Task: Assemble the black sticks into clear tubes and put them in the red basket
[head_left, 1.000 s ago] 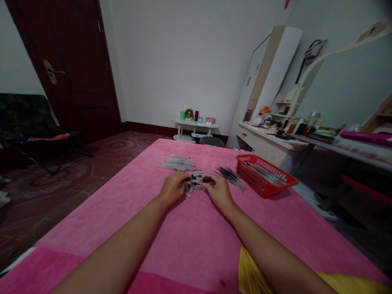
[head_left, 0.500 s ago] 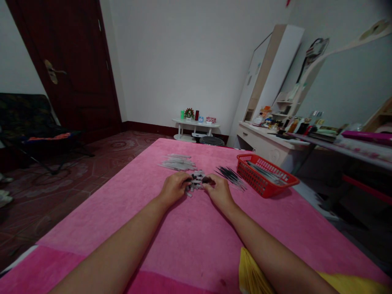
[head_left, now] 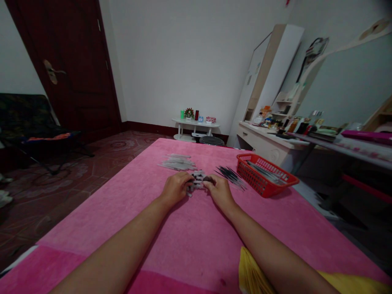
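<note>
In the middle of a pink plush cloth (head_left: 196, 237) spread over a flat surface, a small heap of short white and black cylindrical pieces (head_left: 198, 179) lies between the two hands. The left hand (head_left: 177, 188) rests at the heap's left side, fingers curled and thumb brought in close to them; the right hand (head_left: 219, 190) mirrors it on the right, with something dark at its fingertips. Both are only slightly open, and whether either grips a piece cannot be told at this size. Just beyond the heap, a little to the left, is a bundle of slender pale grey sticks (head_left: 177, 162), laid roughly side by side. To the right, near the right hand, thin black sticks with paler near ends (head_left: 230, 175) fan out on the cloth. Farther right stands a red plastic lattice basket (head_left: 253, 179) with long grey sticks (head_left: 266, 172) inside. At the near right, yellow fabric (head_left: 252, 271) shows around the right forearm. Well apart at the far wall is a low white side stand (head_left: 192, 123), and a dark red door (head_left: 82, 81) is at the far left
</note>
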The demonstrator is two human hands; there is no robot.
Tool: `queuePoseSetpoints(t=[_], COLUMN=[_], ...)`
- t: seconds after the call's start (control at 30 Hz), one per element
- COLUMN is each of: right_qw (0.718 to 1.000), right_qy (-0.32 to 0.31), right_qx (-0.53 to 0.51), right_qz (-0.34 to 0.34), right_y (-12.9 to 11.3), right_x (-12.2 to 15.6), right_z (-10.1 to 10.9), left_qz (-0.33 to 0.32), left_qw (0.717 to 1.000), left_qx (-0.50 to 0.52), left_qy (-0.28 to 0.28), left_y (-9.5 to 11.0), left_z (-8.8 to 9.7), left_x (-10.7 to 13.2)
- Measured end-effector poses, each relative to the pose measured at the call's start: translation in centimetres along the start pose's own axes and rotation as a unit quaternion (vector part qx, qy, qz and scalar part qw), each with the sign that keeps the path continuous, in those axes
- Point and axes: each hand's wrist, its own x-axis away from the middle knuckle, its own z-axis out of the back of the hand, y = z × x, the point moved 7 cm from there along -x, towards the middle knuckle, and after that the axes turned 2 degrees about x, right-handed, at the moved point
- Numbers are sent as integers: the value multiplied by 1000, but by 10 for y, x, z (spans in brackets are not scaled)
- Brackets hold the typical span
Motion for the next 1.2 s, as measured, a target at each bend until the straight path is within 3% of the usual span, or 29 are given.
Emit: queuePoseSetpoints(t=[0.37,0.6,0.73,0.9,1.0,1.2], right_qw=[996,998,999,998,998,999], right_qy=[-13,-54,-35,-46,-68,-45], right_qx=[88,2,-28,2,8,21], right_qz=[27,-25,-18,33,12,22], right_y=[-12,1,-1,-8,-4,-3], right_x=[1,2,2,3,4,3], right_z=[4,-4,-2,-1,-4,-2], left_qz=[-2,-2,35,38,30,29], left_qw=[1000,1000,999,999,999,999], left_qx=[3,22,18,17,23,26], left_qy=[10,18,23,14,10,9], left_y=[6,5,-5,-6,-3,-3], left_z=[-1,-1,1,2,1,0], left_x=[-2,-1,-1,-1,-1,0])
